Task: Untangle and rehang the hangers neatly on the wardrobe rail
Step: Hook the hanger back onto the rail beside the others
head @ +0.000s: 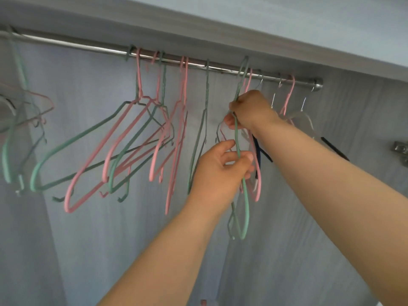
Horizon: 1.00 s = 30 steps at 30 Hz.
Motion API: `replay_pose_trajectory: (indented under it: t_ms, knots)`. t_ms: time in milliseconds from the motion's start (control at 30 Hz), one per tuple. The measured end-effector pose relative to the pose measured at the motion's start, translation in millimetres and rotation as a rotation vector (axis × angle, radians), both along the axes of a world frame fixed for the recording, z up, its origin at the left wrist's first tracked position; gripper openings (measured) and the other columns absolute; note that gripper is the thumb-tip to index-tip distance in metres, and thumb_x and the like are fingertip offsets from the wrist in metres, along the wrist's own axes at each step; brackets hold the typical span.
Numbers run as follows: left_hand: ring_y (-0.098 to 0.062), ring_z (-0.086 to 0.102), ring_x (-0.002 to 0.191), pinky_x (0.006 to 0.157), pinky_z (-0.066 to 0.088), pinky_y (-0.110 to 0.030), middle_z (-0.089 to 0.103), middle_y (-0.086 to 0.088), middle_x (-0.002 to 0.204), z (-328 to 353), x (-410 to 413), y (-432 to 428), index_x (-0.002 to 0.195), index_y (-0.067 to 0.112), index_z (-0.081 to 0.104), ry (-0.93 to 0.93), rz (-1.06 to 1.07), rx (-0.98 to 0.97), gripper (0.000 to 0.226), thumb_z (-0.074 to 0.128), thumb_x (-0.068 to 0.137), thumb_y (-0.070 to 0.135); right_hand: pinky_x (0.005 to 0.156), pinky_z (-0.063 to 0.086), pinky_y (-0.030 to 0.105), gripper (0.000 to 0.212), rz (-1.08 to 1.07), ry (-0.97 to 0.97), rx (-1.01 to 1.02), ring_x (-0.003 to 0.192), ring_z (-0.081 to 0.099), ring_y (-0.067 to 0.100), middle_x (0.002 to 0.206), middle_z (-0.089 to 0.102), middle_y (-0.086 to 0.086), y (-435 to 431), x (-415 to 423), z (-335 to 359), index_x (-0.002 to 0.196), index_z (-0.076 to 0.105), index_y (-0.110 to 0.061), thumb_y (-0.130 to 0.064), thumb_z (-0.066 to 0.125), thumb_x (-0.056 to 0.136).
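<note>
Left hand point(223, 171): thumb and fingers pinch the side wire of 1 mint-green coated wire hanger point(245, 208); judged to steady the frame while it is drawn free.
Right hand point(251, 109): higher up, fingers curled round the neck of the same hanger; judged to control the hook during separation.
Held hanger: hangs edge-on towards the right part of the rail, hook seemingly over it, touching a pink coated wire hanger point(257, 184) just beside it.
Right group: pale clear-plastic hangers with metal hooks point(306, 120) hang behind the right forearm; how they interlock cannot be told.
Middle cluster: crossed pink and green wire hangers point(132, 138) hang tilted and overlapping, judged still tangled.
Left group: further hangers point(13, 129), blurred at the frame edge.
Rail: round polished metal wardrobe rail point(88, 44), carrying all hooks.
Enclosure: pale grey-blue wardrobe back panel point(77, 239), a shelf underside point(265, 29) above, 1 metal hinge point(400, 149) far right.
</note>
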State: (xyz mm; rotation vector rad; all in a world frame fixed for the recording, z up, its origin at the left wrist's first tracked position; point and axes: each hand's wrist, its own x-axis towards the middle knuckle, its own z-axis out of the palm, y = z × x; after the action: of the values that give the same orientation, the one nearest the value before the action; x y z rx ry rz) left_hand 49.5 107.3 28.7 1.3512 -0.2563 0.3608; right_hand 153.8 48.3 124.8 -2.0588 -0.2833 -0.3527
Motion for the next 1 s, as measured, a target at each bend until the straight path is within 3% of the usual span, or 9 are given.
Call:
replay_pose_trajectory:
  t_ms: [33,133,300,467,600,800,1000]
  knots:
    - [-0.010,0.065,0.072,0.076,0.055,-0.025,0.067,-0.002,0.101,-1.5,2.9,-0.9,0.130,0.012,0.043,0.000,0.006,-0.011,0.046,0.057,0.087,0.011,0.066,0.060,0.031,0.028,0.023,-0.006,0.062,0.059,0.059,0.020,0.092,0.069,0.019,-0.2,5.0,0.1,0.114,0.056,0.011,-0.007,0.044,0.096]
    - [-0.004,0.063,0.064,0.068,0.054,-0.015,0.066,0.003,0.096,-5.2,12.2,-3.0,0.132,0.013,0.040,0.016,0.013,-0.050,0.044,0.051,0.090,0.008,0.048,0.055,0.016,0.028,0.125,0.036,0.241,0.058,0.058,0.014,0.074,0.060,0.011,-0.2,18.3,-0.6,0.120,0.053,0.009,-0.006,0.043,0.098]
    - [-0.001,0.063,0.058,0.063,0.053,-0.015,0.065,0.008,0.095,-16.9,26.3,-4.7,0.132,0.019,0.041,0.013,0.033,-0.014,0.042,0.047,0.092,0.008,0.053,0.054,0.012,0.023,0.221,-0.082,0.269,0.062,0.057,0.011,0.070,0.058,0.006,-0.9,30.7,-7.8,0.109,0.057,0.000,-0.008,0.037,0.100]
    - [0.003,0.058,0.052,0.062,0.053,-0.018,0.066,-0.001,0.106,-21.3,40.8,-12.9,0.128,0.022,0.047,0.019,0.025,-0.025,0.042,0.049,0.090,0.004,0.053,0.053,0.011,0.021,0.249,-0.132,0.232,0.060,0.056,0.011,0.069,0.058,0.006,2.4,43.9,-2.6,0.098,0.053,-0.005,-0.006,0.031,0.101]
    - [0.002,0.060,0.054,0.059,0.052,-0.012,0.066,0.006,0.091,-21.5,55.0,-17.3,0.126,0.021,0.049,-0.019,0.046,-0.061,0.041,0.055,0.088,0.009,0.052,0.053,0.011,0.022,0.246,-0.108,0.223,0.059,0.055,0.012,0.069,0.058,0.006,2.2,59.2,-1.4,0.097,0.052,-0.003,-0.006,0.031,0.101]
    - [-0.002,0.063,0.060,0.061,0.051,-0.010,0.069,0.009,0.092,-28.0,61.8,-21.5,0.109,0.037,0.053,-0.048,0.048,-0.039,0.039,0.065,0.081,0.013,0.051,0.053,0.011,0.029,0.250,-0.055,0.150,0.061,0.057,0.011,0.071,0.058,0.007,-1.2,73.8,-10.7,0.113,0.057,0.004,-0.007,0.033,0.101]
    - [-0.003,0.062,0.058,0.061,0.053,-0.015,0.070,0.003,0.096,-30.8,63.7,-25.1,0.115,0.030,0.054,-0.033,0.045,-0.065,0.042,0.065,0.080,0.010,0.056,0.055,0.012,0.030,0.290,0.010,0.107,0.065,0.059,0.011,0.076,0.061,0.005,-7.3,74.4,-16.7,0.120,0.055,0.001,-0.017,0.042,0.100]
